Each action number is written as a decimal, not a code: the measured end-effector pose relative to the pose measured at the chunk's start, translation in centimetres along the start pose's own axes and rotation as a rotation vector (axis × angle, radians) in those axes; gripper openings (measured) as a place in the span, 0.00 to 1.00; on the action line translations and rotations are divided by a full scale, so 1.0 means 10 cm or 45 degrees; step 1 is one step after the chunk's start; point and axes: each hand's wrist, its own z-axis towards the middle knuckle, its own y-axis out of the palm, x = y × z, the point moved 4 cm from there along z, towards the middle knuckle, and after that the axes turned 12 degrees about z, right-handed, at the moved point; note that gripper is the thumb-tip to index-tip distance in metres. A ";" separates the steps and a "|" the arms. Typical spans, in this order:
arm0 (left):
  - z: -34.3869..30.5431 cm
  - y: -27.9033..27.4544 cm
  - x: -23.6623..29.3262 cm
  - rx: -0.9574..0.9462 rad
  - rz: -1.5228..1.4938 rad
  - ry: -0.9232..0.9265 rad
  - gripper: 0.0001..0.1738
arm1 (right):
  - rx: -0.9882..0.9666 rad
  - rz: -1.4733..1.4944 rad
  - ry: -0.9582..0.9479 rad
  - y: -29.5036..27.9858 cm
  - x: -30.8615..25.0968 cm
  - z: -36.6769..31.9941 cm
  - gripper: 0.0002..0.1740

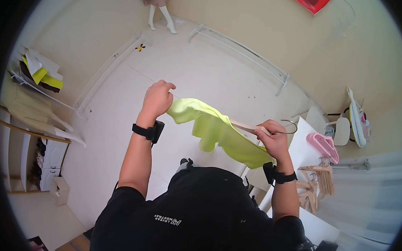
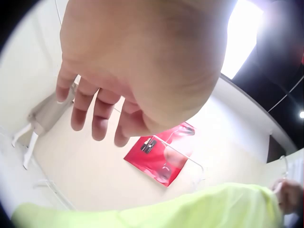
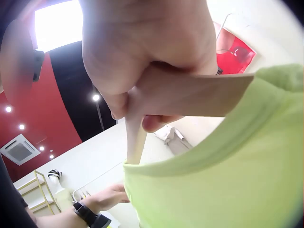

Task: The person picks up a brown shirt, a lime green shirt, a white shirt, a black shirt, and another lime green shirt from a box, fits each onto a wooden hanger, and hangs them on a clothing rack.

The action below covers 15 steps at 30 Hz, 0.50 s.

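A lime-green knit-looking top (image 1: 214, 128) hangs on a wooden clothes hanger (image 1: 244, 126) in front of the person's chest. My right hand (image 1: 274, 139) grips the hanger near its middle, just below the metal hook (image 1: 294, 126). In the right wrist view, the hanger's wooden arms (image 3: 199, 92) run down into the top's neckline (image 3: 190, 164). My left hand (image 1: 158, 100) is at the far end of the top, close beside the fabric. Seen from the left wrist, its fingers (image 2: 100, 114) are loosely bent and hold nothing, with the top below them.
On the right, several pink hangers (image 1: 323, 148) and wooden hangers (image 1: 327, 180) hang beside a white surface (image 1: 302, 135). A low white rail (image 1: 241, 50) stands along the back wall. Clothes and a rack (image 1: 42, 74) are at the left, with a white cabinet (image 1: 55, 154) below.
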 end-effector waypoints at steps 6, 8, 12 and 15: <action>-0.18 -0.26 0.02 0.132 -0.294 0.462 0.14 | -0.114 -0.145 -0.045 0.89 -0.19 0.61 0.07; -0.23 -0.22 -0.04 0.090 -0.271 0.537 0.14 | -0.140 -0.130 -0.023 1.09 -0.19 0.77 0.07; -0.23 -0.06 -0.17 -0.138 -0.197 0.420 0.17 | -0.208 -0.032 0.083 1.42 -0.11 1.01 0.08; -0.18 -0.06 -0.35 0.105 -0.251 0.406 0.17 | -0.191 -0.035 0.080 1.63 -0.06 1.18 0.08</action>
